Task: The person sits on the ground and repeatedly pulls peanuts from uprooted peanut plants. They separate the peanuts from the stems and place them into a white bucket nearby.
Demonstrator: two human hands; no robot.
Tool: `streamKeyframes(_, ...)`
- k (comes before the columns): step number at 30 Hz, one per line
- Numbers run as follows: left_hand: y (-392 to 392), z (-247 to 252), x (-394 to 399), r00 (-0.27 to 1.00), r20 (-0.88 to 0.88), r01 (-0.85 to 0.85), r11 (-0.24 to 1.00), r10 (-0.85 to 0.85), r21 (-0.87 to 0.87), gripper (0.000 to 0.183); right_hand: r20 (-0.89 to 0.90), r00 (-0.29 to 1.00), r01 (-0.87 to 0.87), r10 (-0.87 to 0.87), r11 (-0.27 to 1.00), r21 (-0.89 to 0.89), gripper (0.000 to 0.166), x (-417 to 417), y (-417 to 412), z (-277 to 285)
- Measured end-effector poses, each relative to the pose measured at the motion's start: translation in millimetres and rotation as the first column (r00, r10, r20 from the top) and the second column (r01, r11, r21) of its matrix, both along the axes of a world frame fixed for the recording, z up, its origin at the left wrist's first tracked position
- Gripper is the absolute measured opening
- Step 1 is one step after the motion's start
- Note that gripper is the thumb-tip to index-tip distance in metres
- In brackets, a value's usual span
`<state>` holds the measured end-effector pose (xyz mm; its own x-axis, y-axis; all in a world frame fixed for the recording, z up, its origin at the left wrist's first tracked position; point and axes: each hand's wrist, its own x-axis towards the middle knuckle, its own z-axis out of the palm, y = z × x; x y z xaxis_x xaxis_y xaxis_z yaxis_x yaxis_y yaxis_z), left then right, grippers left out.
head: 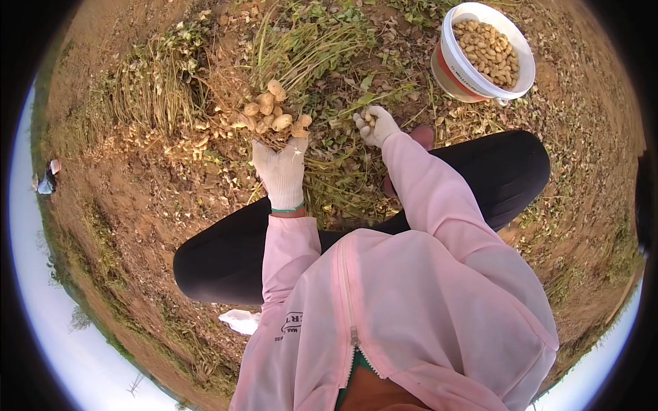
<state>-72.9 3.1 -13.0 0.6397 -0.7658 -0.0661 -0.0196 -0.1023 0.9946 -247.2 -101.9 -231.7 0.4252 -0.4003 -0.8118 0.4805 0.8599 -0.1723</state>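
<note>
My left hand (pixel 280 167), in a white knit glove, grips a peanut plant by its root end. A cluster of pale peanut pods (pixel 267 110) sticks up from that fist. Stems and leaves (pixel 313 51) spread out beyond the cluster, though the part inside the hand is hidden. To the right, my gloved right hand (pixel 379 127) curls around a few loose peanuts (pixel 369 118). It hovers between the leafy litter and a white bucket (pixel 446 56). Peanuts (pixel 486 51) fill much of the bucket, which leans with its mouth towards me.
Pulled peanut plants (pixel 159 92) lie at the left, their pods (pixel 190 138) along the near side. Dry leaves and soil (pixel 128 190) cover the ground. My bent legs (pixel 221 251) flank the work area. White plastic (pixel 241 321) lies behind my left knee.
</note>
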Motion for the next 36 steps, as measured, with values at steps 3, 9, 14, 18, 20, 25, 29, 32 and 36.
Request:
streamKeyframes(3,6,-1,-6,0.997,-0.073,0.000,0.990,-0.010,-0.141,0.047,0.154,0.984,0.094,-0.085,0.994,-0.058,0.023,-6,-12,0)
streamKeyframes(9,12,1,-1,0.996,0.084,0.042,0.987,-0.030,-0.154,0.047,-0.812,-0.046,-0.993,0.582,-0.113,-0.024,0.019,-23,-2,23)
streamKeyframes(14,18,-31,7,0.672,-0.684,-0.135,0.861,-0.284,-0.491,0.037,-0.905,0.260,-0.951,0.336,0.254,-0.178,0.036,5,3,84)
streamKeyframes(18,6,-14,-20,0.981,-0.054,0.167,0.951,-0.187,-0.258,0.039,-0.883,0.466,-0.768,-0.051,0.472,-0.433,0.036,-41,-72,172)
streamKeyframes(20,3,20,-31,0.647,-0.686,0.040,0.913,-0.334,-0.407,0.051,-0.896,0.300,-0.799,-0.329,0.426,-0.424,0.036,-76,-111,210)
streamKeyframes(25,-4,-10,-33,0.950,-0.116,0.261,0.942,-0.289,-0.209,0.037,-0.931,-0.141,-0.891,-0.336,0.453,-0.029,0.057,-173,-188,228)
streamKeyframes(29,-8,-24,-30,0.970,0.127,0.221,0.971,-0.208,-0.091,0.047,-0.763,-0.340,-0.873,-0.549,0.487,0.038,0.058,-159,-158,236)
streamKeyframes(32,-7,-33,-25,0.925,0.353,0.105,0.987,-0.142,0.121,0.055,-0.804,0.156,-0.945,-0.573,0.151,-0.291,0.047,-106,-94,255)
streamKeyframes(36,-14,-14,-43,0.845,0.518,-0.056,0.940,-0.135,0.337,0.075,-0.675,0.724,-0.688,-0.142,-0.099,-0.718,0.055,-40,0,280)
